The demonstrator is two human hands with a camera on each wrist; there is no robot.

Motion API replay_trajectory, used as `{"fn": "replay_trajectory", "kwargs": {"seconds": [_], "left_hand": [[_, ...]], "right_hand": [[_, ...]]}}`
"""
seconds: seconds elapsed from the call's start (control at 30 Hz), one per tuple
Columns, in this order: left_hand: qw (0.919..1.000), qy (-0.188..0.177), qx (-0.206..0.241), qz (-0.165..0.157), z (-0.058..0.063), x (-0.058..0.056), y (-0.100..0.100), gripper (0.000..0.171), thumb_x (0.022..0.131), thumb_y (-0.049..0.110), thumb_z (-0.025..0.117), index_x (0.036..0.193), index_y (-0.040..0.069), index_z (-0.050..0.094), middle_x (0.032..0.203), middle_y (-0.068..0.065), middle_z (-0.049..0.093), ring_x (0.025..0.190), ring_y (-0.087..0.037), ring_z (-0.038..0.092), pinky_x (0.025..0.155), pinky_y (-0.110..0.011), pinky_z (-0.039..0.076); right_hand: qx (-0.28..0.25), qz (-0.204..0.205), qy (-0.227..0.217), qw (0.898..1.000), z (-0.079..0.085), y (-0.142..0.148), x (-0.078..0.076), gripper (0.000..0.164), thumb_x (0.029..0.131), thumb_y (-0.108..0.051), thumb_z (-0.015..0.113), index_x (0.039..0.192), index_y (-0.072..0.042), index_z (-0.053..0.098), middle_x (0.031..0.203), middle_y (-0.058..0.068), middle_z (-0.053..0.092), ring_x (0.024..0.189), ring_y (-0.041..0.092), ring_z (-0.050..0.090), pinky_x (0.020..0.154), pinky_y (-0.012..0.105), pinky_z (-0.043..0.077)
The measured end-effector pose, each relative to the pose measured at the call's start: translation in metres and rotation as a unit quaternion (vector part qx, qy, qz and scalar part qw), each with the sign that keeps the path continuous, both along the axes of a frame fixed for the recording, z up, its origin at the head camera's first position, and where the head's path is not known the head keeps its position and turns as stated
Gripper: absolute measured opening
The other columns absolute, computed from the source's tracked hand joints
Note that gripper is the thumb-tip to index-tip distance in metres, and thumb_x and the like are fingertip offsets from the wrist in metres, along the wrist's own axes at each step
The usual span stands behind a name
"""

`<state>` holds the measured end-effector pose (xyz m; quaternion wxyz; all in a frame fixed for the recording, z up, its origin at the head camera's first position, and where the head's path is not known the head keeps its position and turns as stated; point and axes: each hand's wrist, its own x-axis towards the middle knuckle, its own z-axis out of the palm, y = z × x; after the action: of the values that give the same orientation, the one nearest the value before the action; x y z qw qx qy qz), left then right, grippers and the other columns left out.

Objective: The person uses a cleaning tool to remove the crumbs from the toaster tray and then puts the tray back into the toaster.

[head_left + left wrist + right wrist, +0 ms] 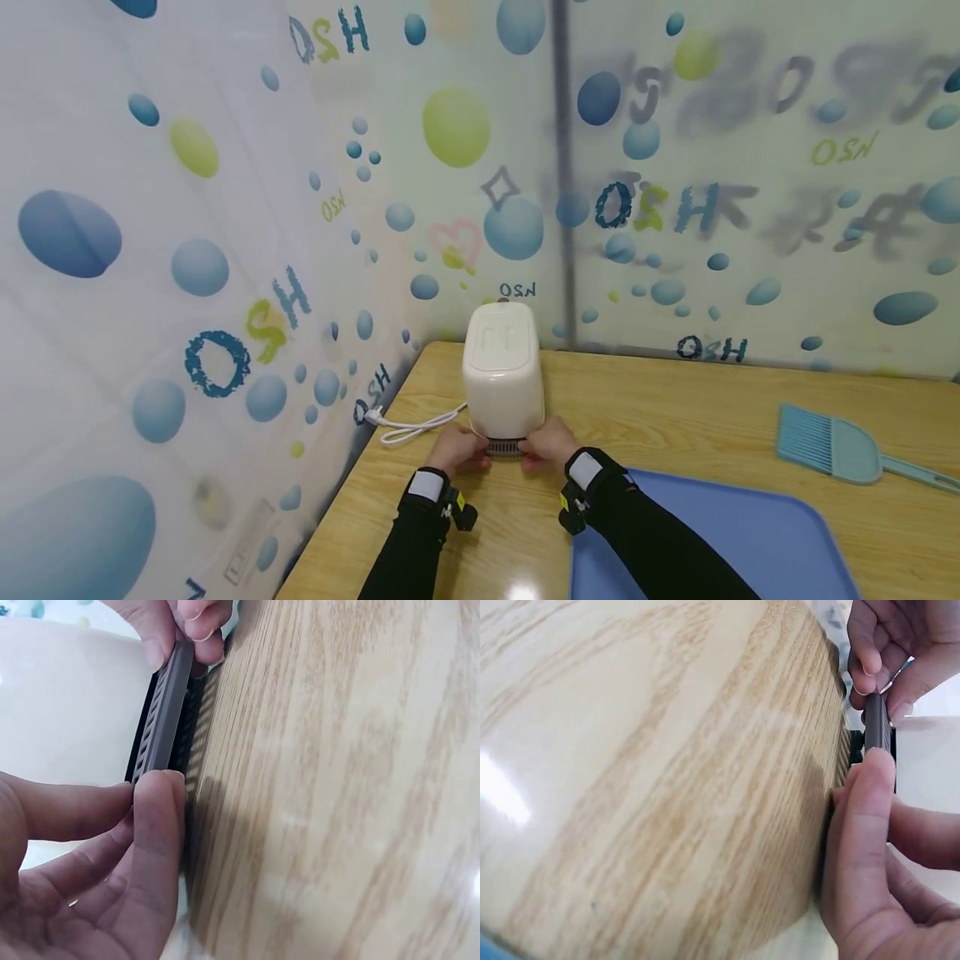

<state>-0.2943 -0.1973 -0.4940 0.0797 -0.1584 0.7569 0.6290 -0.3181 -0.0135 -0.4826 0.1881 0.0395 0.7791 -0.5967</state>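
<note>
A glossy white toaster (502,375) stands upright at the back of the wooden table. At its near base a slotted grey tray (161,720) juts out a little, just above the tabletop. My left hand (453,450) pinches the tray's left end between thumb and fingers. At the other end my right hand (552,442) pinches it the same way, as the right wrist view also shows with the grey tray (875,727) between both hands. How far the tray reaches inside the toaster is hidden.
A white power cord (423,427) with its plug lies left of the toaster. To the right are a blue tray (720,533), partly under my right forearm, and a light-blue brush (855,454). Patterned curtains (225,208) close in the left and back.
</note>
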Motion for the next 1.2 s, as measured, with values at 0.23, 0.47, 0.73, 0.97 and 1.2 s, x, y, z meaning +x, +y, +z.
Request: {"fn": "replay_trajectory", "kwargs": {"seconds": [0.23, 0.47, 0.73, 0.97, 1.2], "left_hand": [[0.9999, 0.011, 0.007, -0.007, 0.003, 0.001, 0.001, 0.004, 0.088, -0.004, 0.065, 0.089, -0.007, 0.063, 0.077, -0.009, 0.060, 0.059, -0.013, 0.062, 0.061, -0.029, 0.058], [0.9995, 0.010, -0.006, -0.029, 0.006, 0.002, -0.004, 0.006, 0.088, -0.004, 0.064, 0.093, -0.007, 0.066, 0.081, -0.008, 0.062, 0.063, -0.013, 0.063, 0.064, -0.029, 0.059], [0.9962, -0.010, -0.025, -0.083, 0.009, 0.007, -0.012, 0.006, 0.088, -0.003, 0.066, 0.092, -0.006, 0.071, 0.085, -0.010, 0.066, 0.065, -0.014, 0.065, 0.064, -0.028, 0.058], [0.9853, -0.030, -0.084, -0.146, 0.017, 0.014, -0.017, 0.008, 0.090, -0.002, 0.068, 0.094, -0.006, 0.073, 0.080, -0.010, 0.070, 0.066, -0.015, 0.068, 0.065, -0.029, 0.059], [0.9717, -0.049, -0.093, -0.211, 0.018, 0.016, -0.021, 0.006, 0.090, 0.000, 0.071, 0.093, -0.004, 0.075, 0.079, -0.011, 0.072, 0.065, -0.015, 0.069, 0.063, -0.027, 0.058]], "right_hand": [[-0.006, -0.005, 0.013, 1.000, -0.001, -0.003, 0.001, 0.019, 0.086, 0.013, 0.063, 0.105, 0.012, 0.059, 0.093, 0.020, 0.061, 0.057, 0.020, 0.064, 0.056, 0.032, 0.059], [0.046, 0.028, 0.032, 0.998, 0.002, -0.003, 0.001, 0.004, 0.086, 0.010, 0.065, 0.089, 0.011, 0.065, 0.078, 0.016, 0.064, 0.056, 0.018, 0.063, 0.054, 0.031, 0.058], [0.075, 0.054, 0.024, 0.995, 0.004, 0.000, 0.010, 0.002, 0.089, 0.007, 0.066, 0.090, 0.008, 0.064, 0.080, 0.013, 0.063, 0.060, 0.017, 0.064, 0.057, 0.029, 0.058], [0.063, 0.086, 0.055, 0.993, 0.004, 0.004, 0.022, 0.010, 0.082, 0.014, 0.068, 0.089, 0.009, 0.064, 0.075, 0.013, 0.063, 0.054, 0.017, 0.062, 0.053, 0.031, 0.058], [0.024, 0.103, 0.024, 0.994, -0.002, 0.012, 0.028, 0.011, 0.080, 0.015, 0.066, 0.090, 0.009, 0.065, 0.082, 0.015, 0.064, 0.055, 0.019, 0.062, 0.053, 0.030, 0.058]]}}
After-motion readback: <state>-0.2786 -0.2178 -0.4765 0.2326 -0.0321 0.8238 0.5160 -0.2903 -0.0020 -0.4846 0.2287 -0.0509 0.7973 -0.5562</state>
